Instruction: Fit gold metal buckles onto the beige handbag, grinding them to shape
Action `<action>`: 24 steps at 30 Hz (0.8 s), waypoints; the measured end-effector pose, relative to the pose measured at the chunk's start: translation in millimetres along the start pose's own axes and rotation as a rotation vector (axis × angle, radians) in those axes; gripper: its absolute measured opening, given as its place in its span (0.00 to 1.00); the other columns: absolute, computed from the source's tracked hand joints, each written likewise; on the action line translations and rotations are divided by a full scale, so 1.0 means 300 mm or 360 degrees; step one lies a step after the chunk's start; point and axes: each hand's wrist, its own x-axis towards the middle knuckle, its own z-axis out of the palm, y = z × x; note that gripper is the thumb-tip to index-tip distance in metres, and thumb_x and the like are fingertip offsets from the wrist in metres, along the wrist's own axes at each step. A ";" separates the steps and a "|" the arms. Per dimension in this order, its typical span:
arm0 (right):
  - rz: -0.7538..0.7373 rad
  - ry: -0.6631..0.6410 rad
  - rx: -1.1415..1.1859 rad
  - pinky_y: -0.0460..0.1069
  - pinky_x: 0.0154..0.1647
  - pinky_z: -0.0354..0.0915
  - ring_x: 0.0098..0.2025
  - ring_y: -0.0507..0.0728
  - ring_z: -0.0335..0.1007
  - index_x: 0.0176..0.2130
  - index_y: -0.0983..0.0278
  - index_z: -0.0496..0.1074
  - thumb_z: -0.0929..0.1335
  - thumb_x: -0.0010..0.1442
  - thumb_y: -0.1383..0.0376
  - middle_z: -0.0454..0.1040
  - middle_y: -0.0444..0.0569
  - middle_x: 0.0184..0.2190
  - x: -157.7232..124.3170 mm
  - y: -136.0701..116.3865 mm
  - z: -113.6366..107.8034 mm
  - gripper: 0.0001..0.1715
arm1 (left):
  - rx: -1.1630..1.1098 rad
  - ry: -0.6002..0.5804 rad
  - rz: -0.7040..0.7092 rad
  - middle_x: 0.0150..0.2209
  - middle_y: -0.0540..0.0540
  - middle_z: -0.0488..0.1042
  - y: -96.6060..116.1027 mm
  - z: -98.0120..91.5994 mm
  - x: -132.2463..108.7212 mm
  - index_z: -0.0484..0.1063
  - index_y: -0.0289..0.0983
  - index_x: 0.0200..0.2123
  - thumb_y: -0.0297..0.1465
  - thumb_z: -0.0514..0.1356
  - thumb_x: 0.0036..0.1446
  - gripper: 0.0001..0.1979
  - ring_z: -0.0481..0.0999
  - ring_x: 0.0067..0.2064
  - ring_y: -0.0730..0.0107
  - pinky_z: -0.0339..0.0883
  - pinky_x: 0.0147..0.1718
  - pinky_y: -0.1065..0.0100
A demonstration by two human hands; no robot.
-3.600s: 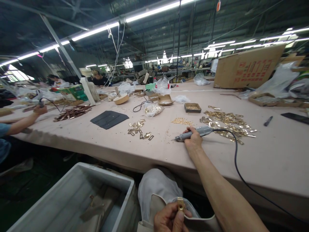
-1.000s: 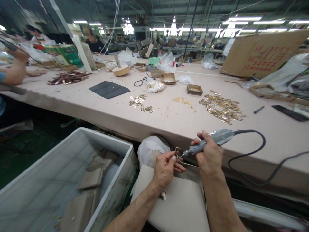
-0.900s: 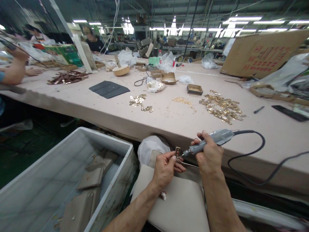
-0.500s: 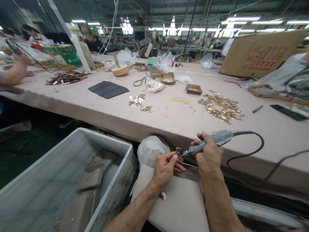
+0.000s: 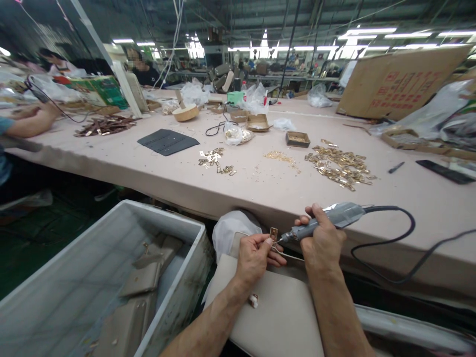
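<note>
My left hand point(image 5: 253, 259) is closed, pinching a small gold rectangular metal plate point(image 5: 273, 232) at the edge of a beige bag point(image 5: 284, 310). In my right hand point(image 5: 323, 240) is a grey electric screwdriver point(image 5: 345, 215), its fingers wrapped round the body. The bit points left and down, with its tip close beside the plate; whether they touch is too small to tell. The bag lies below both hands, partly covered by my left forearm. A small white and brown bit point(image 5: 253, 300) rests on it.
Left stands a grey plastic bin point(image 5: 204, 248) with several taupe bags point(image 5: 141, 277). On the table point(image 5: 178, 183) lie gold metal plates point(image 5: 340, 164), tiny gold parts point(image 5: 280, 157), a small box point(image 5: 297, 140) and a black sheet point(image 5: 168, 142). A cable point(image 5: 412, 223) trails right. A co-worker's arm point(image 5: 33, 124) is far left.
Both hands keep their hold, and the screwdriver tip stays by the plate. The plate looks slightly turned. The co-worker's arm at far left has moved right, and the view has shifted a little.
</note>
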 end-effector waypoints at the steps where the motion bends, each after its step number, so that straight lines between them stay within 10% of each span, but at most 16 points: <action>1: -0.0019 -0.0024 0.0016 0.47 0.19 0.70 0.20 0.49 0.66 0.33 0.65 0.69 0.82 0.43 0.63 0.75 0.42 0.28 -0.004 -0.002 -0.001 0.24 | -0.0006 0.0010 -0.0007 0.31 0.38 0.82 0.000 0.001 0.003 0.78 0.27 0.35 0.44 0.69 0.55 0.22 0.83 0.23 0.64 0.76 0.20 0.74; 24: -0.0435 -0.0320 0.0081 0.48 0.22 0.67 0.19 0.49 0.64 0.35 0.64 0.69 0.77 0.55 0.65 0.73 0.42 0.28 -0.108 -0.009 -0.002 0.15 | -0.0061 0.0117 -0.0132 0.26 0.36 0.81 0.026 0.015 0.011 0.78 0.26 0.28 0.42 0.71 0.47 0.21 0.80 0.21 0.66 0.72 0.17 0.75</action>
